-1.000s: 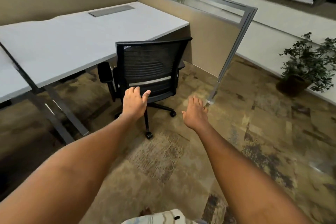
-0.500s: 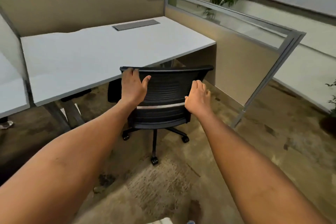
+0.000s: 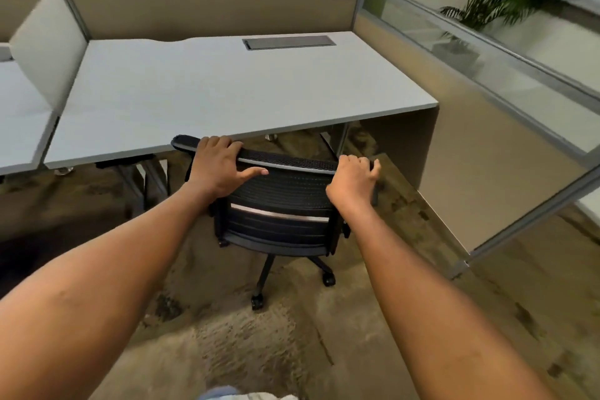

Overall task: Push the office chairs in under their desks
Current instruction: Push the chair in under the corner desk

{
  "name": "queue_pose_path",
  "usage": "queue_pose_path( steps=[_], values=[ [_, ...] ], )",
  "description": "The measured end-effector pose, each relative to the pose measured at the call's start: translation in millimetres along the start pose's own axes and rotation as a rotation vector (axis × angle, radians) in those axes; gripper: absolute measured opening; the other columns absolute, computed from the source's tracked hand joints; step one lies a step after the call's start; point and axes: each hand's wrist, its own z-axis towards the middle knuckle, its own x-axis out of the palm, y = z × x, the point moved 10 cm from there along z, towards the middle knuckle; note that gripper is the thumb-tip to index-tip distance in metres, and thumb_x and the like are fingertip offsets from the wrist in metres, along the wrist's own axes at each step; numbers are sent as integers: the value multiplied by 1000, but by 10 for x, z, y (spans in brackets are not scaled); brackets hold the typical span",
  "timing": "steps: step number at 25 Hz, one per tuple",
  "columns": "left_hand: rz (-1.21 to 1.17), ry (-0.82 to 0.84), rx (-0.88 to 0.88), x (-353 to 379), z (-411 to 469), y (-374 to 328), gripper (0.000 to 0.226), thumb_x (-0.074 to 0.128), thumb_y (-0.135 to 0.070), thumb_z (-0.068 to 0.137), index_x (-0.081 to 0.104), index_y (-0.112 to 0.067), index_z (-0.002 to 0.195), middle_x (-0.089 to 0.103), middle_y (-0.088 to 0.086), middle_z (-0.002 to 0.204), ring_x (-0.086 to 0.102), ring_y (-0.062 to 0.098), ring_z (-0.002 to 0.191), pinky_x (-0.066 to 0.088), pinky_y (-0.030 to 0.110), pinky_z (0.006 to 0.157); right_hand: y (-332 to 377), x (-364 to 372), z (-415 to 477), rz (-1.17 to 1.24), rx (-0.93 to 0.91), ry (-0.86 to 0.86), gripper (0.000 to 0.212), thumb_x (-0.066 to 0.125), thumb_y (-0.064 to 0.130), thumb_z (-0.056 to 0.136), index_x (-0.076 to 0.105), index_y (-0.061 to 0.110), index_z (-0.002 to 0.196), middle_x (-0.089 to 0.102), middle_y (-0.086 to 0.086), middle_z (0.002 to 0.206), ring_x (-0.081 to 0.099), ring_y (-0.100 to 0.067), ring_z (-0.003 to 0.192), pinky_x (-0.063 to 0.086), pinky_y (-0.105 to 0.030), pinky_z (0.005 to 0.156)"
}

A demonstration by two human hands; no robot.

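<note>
A black mesh-backed office chair [image 3: 279,204] on castors stands in front of a white desk [image 3: 227,91], its backrest facing me. The top of the backrest sits just at the desk's front edge, and the seat is hidden behind the backrest. My left hand [image 3: 217,169] grips the top left of the backrest, fingers over the rim and thumb stretched along the mesh. My right hand [image 3: 354,178] is curled around the top right corner of the backrest.
A tan partition with a glass top [image 3: 487,81] closes the desk's right side; its end post [image 3: 461,266] stands on the floor to the chair's right. A white divider [image 3: 48,45] and a second desk [image 3: 19,127] lie left. Desk legs [image 3: 146,182] stand left of the chair. Patterned carpet [image 3: 259,351] is underfoot.
A second ago both hands hung open short of the chair. They have since closed on the top of the backrest, and the chair has rolled toward the desk edge as I stepped closer.
</note>
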Motion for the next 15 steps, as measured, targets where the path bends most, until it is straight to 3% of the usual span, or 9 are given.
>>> queue_pose_path(
  steps=[3,5,7,9,11,15],
  values=[
    [3,-165,-34,-33,-19,-106,86,32,-90,73,64,-15,100,62,9,92,53,29,89,37,43,87,-108,-32,175,44,114,-105,25,65,18,73,67,20,99,66,0,102,51,-25,109,19,-52,108],
    [-10,-301,-41,-87,-26,-241,79,43,-87,73,65,-14,92,62,8,84,51,27,79,35,41,79,-229,-12,247,67,136,-110,29,65,15,73,68,20,101,66,0,106,51,-24,111,16,-52,110],
    [-15,-438,-18,-109,-20,-397,74,50,-86,70,65,-15,84,63,7,77,52,27,74,33,40,73,-188,6,285,111,36,-130,36,64,5,73,65,17,107,65,0,111,53,-24,110,14,-50,112],
    [-12,-547,-11,-147,-5,-531,72,54,-85,68,65,-15,81,63,5,74,53,26,72,32,40,71,-33,-23,328,155,-82,-132,36,58,-3,71,67,14,101,67,-1,102,57,-24,101,20,-46,111],
    [-39,-587,-11,-150,79,-618,71,55,-84,67,65,-15,80,64,4,73,54,26,71,32,39,69,-26,-54,458,153,-54,-134,31,54,-4,71,69,16,90,67,0,87,58,-24,92,28,-43,106],
    [-30,-543,-14,-137,243,-752,72,50,-84,71,63,-14,77,62,5,71,53,27,66,29,39,65,-174,-48,675,180,12,-164,35,51,-7,78,71,21,85,65,4,78,55,-20,83,32,-39,99]
  ],
)
